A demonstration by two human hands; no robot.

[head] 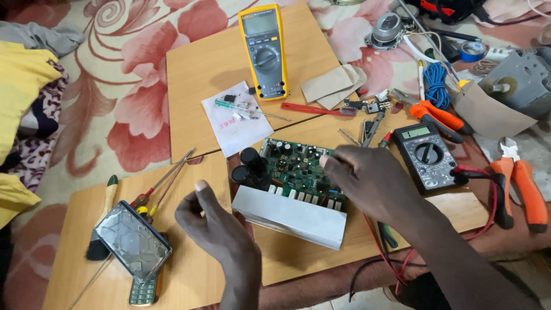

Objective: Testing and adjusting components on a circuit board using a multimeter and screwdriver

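right hand (370,178): resting on the far right edge of the green circuit board (301,172), fingers curled down onto the components; can't tell if anything's pinched between them
left hand (215,221): hovering just left of the board, loosely curled, thumb up, holding nothing visible
circuit board: glossy green, crammed with small parts, sitting mid-scene on a wooden board; two fat black cylinder capacitors (248,165) at its left end, ribbed silvery metal heatsink (293,215) bolted along the near side
yellow multimeter (264,50): chunky rubbery case, round dial, lying far of the board
black multimeter (426,154): smaller, matte plastic, just right of the right hand, red and black leads trailing off
orange pliers (519,183): rubber-grip handles, far right
paper sheet (236,117): white, with small loose parts on top
phones (133,244): near left, one with a shiny patterned back stacked on a keypad handset
screwdrivers (163,181): thin metal shafts, just far of the phones
surface: plain light wooden boards (212,63), smooth, laid flat
room: floor-level setup on a cream carpet (126,86) with big red floral swirls; yellow cloth bunched at far left
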